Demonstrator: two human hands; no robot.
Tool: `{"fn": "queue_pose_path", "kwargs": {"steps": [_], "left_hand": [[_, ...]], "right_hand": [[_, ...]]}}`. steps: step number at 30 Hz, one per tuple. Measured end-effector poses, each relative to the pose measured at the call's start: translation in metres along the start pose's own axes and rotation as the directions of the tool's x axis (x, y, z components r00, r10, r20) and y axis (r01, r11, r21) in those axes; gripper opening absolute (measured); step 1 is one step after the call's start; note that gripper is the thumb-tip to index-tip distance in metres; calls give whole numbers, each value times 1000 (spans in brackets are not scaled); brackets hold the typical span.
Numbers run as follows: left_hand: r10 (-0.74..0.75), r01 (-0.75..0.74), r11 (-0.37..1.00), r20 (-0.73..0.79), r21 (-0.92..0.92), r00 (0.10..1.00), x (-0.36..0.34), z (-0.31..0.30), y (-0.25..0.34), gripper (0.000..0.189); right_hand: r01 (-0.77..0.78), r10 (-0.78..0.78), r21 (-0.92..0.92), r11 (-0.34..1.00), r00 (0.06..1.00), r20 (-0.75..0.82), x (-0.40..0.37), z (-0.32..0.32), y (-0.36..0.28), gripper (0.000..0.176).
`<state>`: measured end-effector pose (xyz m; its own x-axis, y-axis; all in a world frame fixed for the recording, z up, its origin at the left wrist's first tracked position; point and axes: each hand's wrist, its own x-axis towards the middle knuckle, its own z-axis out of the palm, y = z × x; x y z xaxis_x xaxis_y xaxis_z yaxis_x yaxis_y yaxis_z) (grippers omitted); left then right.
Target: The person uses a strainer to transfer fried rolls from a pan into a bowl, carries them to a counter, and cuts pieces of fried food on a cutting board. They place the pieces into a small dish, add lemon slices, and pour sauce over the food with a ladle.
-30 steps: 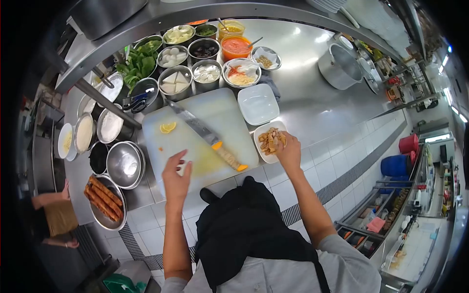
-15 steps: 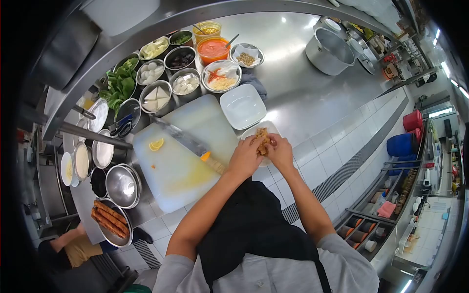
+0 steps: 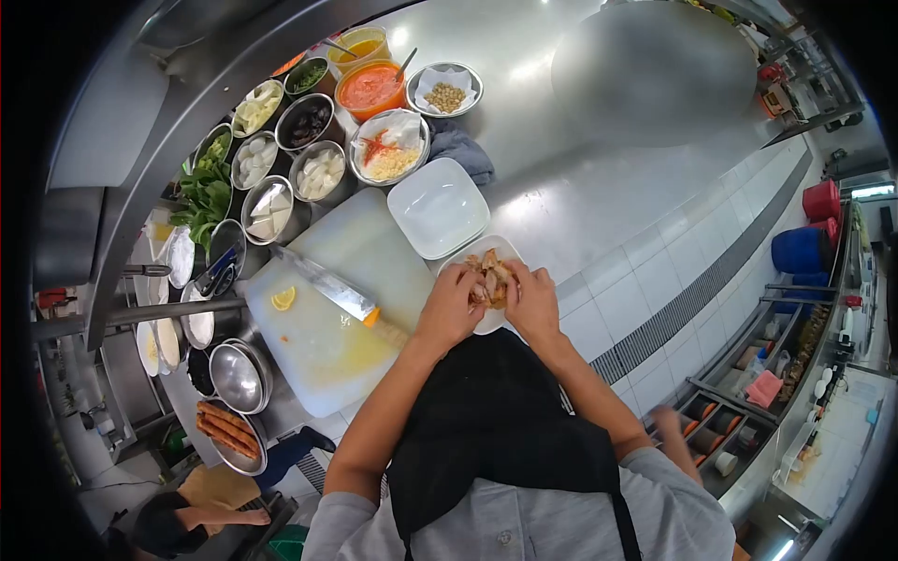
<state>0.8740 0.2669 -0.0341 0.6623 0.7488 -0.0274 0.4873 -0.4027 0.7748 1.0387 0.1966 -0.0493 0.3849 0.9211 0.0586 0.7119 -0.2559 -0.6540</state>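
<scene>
Both hands are over a small white bowl (image 3: pixel 503 245) at the counter's front edge. My left hand (image 3: pixel 452 307) has its fingers curled round the left side of some browned meat pieces (image 3: pixel 490 277). From the right, my right hand (image 3: pixel 534 304) grips the same pieces, fingers bent inward. Just behind lies an empty white square bowl (image 3: pixel 438 208). To the left, a knife (image 3: pixel 329 286) rests on the white cutting board (image 3: pixel 318 374), near a lemon piece (image 3: pixel 283 299).
Metal bowls of ingredients, such as white blocks (image 3: pixel 269 210), leafy greens (image 3: pixel 204 198) and orange sauce (image 3: pixel 371 86), stand back left. Long fried pieces (image 3: pixel 227 430) lie front left. A large round metal lid-like shape (image 3: pixel 655 73) is back right. Another person's arm (image 3: pixel 224 516) shows lower left.
The view has shifted. The meat is lower in the white bowl and more spread out between my hands. At the back right, a large round shape now covers where the pot was.
</scene>
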Motion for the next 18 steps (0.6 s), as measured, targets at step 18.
{"fn": "queue_pose_path", "kwargs": {"steps": [18], "left_hand": [[-72, 74, 981, -16, 177, 997, -9, 2, 18, 66]], "right_hand": [[219, -219, -177, 960, 976, 21, -20, -8, -4, 41]]}}
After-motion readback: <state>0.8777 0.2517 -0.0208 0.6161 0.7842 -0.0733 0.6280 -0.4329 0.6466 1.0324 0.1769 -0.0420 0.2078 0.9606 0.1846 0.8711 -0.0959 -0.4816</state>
